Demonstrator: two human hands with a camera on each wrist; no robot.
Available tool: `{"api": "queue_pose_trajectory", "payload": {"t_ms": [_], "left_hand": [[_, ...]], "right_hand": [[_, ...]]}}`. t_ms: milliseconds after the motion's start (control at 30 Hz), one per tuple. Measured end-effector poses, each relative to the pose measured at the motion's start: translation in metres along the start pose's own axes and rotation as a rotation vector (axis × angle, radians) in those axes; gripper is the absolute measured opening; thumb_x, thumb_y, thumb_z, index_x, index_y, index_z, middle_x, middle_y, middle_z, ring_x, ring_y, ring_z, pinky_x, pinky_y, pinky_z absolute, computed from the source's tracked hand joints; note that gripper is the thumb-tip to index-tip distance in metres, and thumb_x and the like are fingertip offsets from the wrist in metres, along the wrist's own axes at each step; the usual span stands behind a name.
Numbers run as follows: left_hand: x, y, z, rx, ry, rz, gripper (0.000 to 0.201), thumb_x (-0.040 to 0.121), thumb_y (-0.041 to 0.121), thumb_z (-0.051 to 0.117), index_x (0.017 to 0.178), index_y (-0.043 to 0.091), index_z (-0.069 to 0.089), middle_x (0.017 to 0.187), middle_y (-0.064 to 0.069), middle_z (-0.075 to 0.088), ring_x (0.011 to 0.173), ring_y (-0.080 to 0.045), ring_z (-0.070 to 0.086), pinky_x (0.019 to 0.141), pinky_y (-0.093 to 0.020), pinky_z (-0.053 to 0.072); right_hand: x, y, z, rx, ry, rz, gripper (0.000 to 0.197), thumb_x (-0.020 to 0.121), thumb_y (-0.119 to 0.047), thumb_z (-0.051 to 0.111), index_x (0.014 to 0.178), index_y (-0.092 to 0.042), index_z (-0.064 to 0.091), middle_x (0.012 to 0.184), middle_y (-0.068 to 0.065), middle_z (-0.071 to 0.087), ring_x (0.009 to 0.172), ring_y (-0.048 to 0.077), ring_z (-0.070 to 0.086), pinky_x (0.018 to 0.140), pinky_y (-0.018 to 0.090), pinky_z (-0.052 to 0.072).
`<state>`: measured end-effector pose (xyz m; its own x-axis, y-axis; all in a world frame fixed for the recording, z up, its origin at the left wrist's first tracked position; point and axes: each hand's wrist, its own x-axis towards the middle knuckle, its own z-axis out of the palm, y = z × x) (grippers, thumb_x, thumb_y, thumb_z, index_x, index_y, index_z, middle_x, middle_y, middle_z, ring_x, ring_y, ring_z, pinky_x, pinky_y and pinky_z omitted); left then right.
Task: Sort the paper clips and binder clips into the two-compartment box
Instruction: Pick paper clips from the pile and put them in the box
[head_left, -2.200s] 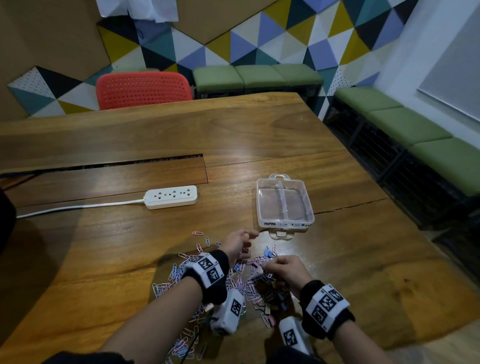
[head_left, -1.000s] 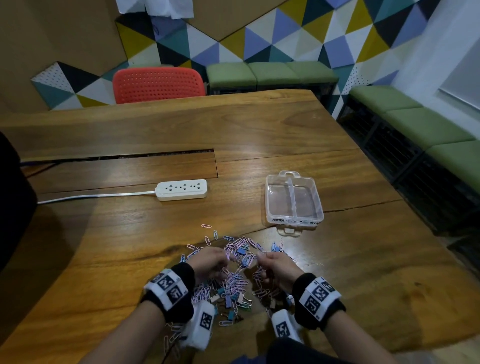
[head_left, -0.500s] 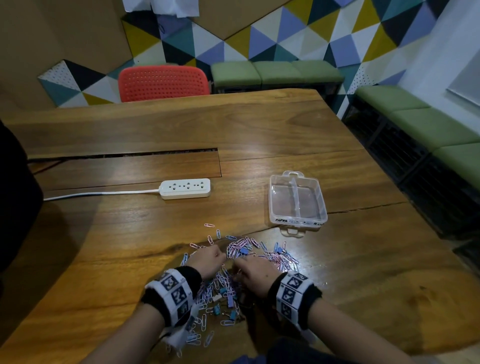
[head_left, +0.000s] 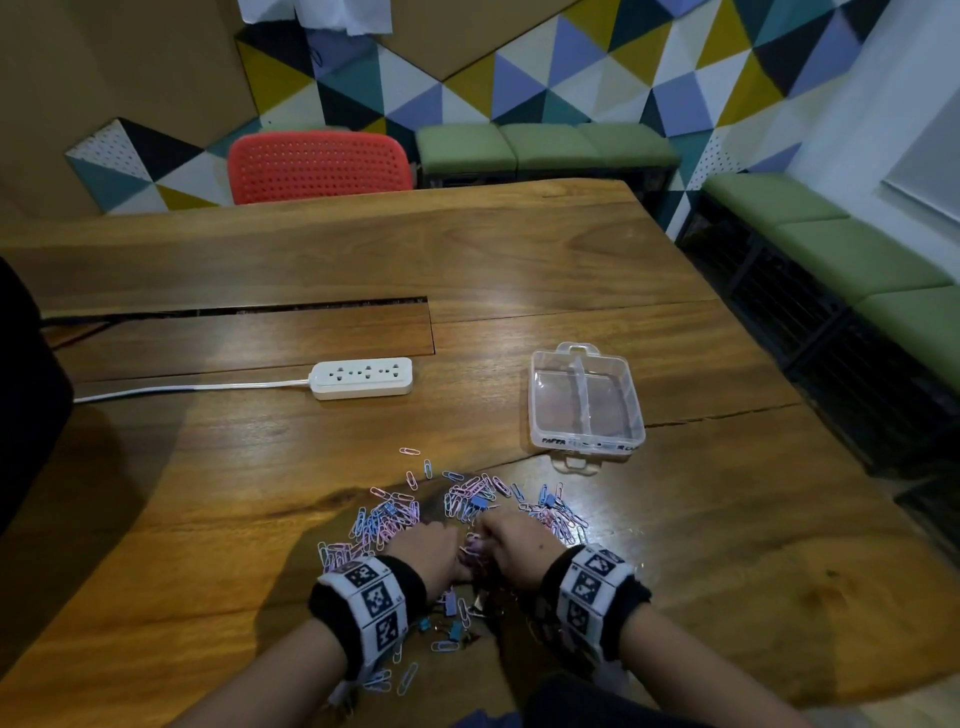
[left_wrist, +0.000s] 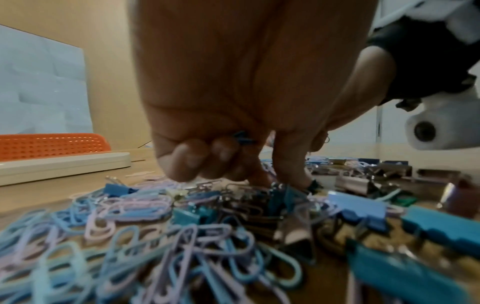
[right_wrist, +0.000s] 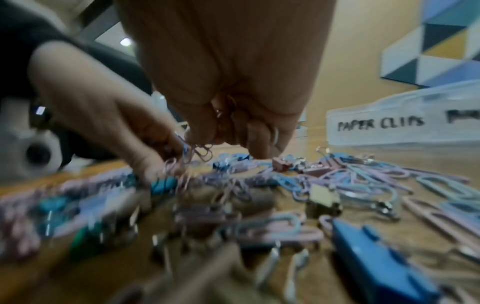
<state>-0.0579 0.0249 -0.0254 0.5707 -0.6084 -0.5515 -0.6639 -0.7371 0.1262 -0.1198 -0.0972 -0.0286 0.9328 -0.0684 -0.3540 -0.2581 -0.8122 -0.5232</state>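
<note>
Left hand: my left hand (head_left: 434, 553) sits low centre in the head view, knuckles up, buried in the pile. In the left wrist view its fingers (left_wrist: 187, 162) are curled under, with a small blue binder clip (left_wrist: 242, 138) tucked against the palm; I judge it is collecting binder clips.
Right hand: my right hand (head_left: 511, 551) lies just beside the left, nearly touching it. In the right wrist view its fingers (right_wrist: 259, 131) are clenched round several pink paper clips (right_wrist: 201, 151) that dangle below them.
Reason for posture: both hands work the densest part of the heap, apparently one kind to each hand, so each load can go straight to its own compartment.
Pile: the mixed heap of pastel pink and blue wire paper clips and small coloured binder clips (head_left: 467, 506) spreads over the wooden table (head_left: 753, 545) in the lower centre, around and ahead of both hands; a few strays lie at its upper left edge.
Container: the clear plastic two-compartment box (head_left: 584, 402) stands open at centre right, apart from the heap. A divider splits it left and right; the near wall reads "PAPER CLIPS" on the left, the other label blurred.
Contents: both compartments look empty, so sorting has barely begun.
Bystander item: a white power strip (head_left: 362, 378) lies at centre left.
</note>
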Motion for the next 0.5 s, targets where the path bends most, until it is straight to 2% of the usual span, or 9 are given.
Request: {"api": "queue_pose_trajectory", "payload": {"t_ms": [33,100,200,267,333,367,433,500], "left_hand": [[0.0,0.001,-0.001,0.035,-0.012,0.018,0.045,0.091,0.041,0.048,0.121,0.007,0.048,0.121,-0.011,0.056,0.11,-0.025,0.056,0.095,-0.037,0.048],[-0.004,0.002,-0.005,0.046,-0.025,0.058,0.041,0.094,0.038,0.044,0.12,0.006,0.048,0.12,-0.011,0.057,0.111,-0.025,0.056,0.094,-0.035,0.047],[-0.01,-0.004,-0.016,-0.158,-0.075,0.113,0.034,0.098,0.033,0.037,0.116,0.006,0.049,0.11,-0.009,0.055,0.105,-0.022,0.055,0.088,-0.028,0.044],[-0.009,-0.009,-0.027,-0.441,-0.118,0.108,0.026,0.099,0.029,0.033,0.101,0.011,0.051,0.097,-0.005,0.055,0.082,-0.013,0.052,0.074,-0.02,0.042],[-0.003,-0.014,-0.041,-0.883,-0.161,0.06,0.024,0.099,0.023,0.036,0.077,0.016,0.044,0.072,0.003,0.046,0.056,-0.005,0.043,0.053,-0.014,0.038],[0.0,-0.015,-0.048,-1.117,-0.179,0.029,0.026,0.098,0.019,0.038,0.073,0.015,0.042,0.065,0.003,0.043,0.049,-0.004,0.04,0.045,-0.013,0.037],[0.009,-0.015,-0.06,-1.493,-0.189,-0.003,0.022,0.096,0.016,0.042,0.074,0.012,0.046,0.065,0.0,0.047,0.049,-0.007,0.045,0.042,-0.015,0.04],[0.022,-0.01,-0.072,-1.703,-0.192,0.005,0.015,0.094,0.012,0.045,0.082,0.008,0.051,0.073,-0.005,0.054,0.058,-0.011,0.052,0.048,-0.017,0.049]], "right_hand": [[-0.002,0.002,-0.004,0.102,0.001,0.028,0.011,0.093,-0.022,0.045,0.083,-0.019,0.046,0.103,0.008,0.058,0.087,0.014,0.049,0.086,0.028,0.045],[-0.005,0.007,-0.017,0.313,0.026,0.068,0.021,0.095,-0.024,0.043,0.074,-0.022,0.044,0.092,0.003,0.06,0.077,0.01,0.052,0.072,0.019,0.045],[-0.006,0.015,-0.047,0.525,0.11,0.117,0.025,0.095,-0.021,0.042,0.07,-0.023,0.043,0.071,-0.006,0.049,0.058,0.005,0.043,0.055,0.012,0.039],[-0.002,0.023,-0.069,0.622,0.167,0.143,0.027,0.094,-0.019,0.042,0.067,-0.018,0.044,0.068,-0.003,0.047,0.052,0.006,0.038,0.048,0.012,0.036],[0.004,0.031,-0.089,0.762,0.207,0.175,0.028,0.094,-0.014,0.043,0.066,-0.012,0.044,0.067,0.0,0.047,0.047,0.006,0.036,0.042,0.012,0.034],[0.009,0.036,-0.096,0.817,0.232,0.197,0.027,0.093,-0.012,0.043,0.067,-0.011,0.045,0.067,0.002,0.047,0.043,0.005,0.039,0.039,0.011,0.034],[0.021,0.046,-0.109,0.83,0.296,0.265,0.022,0.092,-0.01,0.045,0.07,-0.01,0.046,0.069,0.004,0.048,0.036,-0.001,0.042,0.035,0.01,0.034],[0.037,0.057,-0.117,0.727,0.35,0.358,0.021,0.091,-0.014,0.049,0.07,-0.011,0.048,0.071,0.005,0.052,0.043,0.005,0.043,0.038,0.013,0.035]]}}
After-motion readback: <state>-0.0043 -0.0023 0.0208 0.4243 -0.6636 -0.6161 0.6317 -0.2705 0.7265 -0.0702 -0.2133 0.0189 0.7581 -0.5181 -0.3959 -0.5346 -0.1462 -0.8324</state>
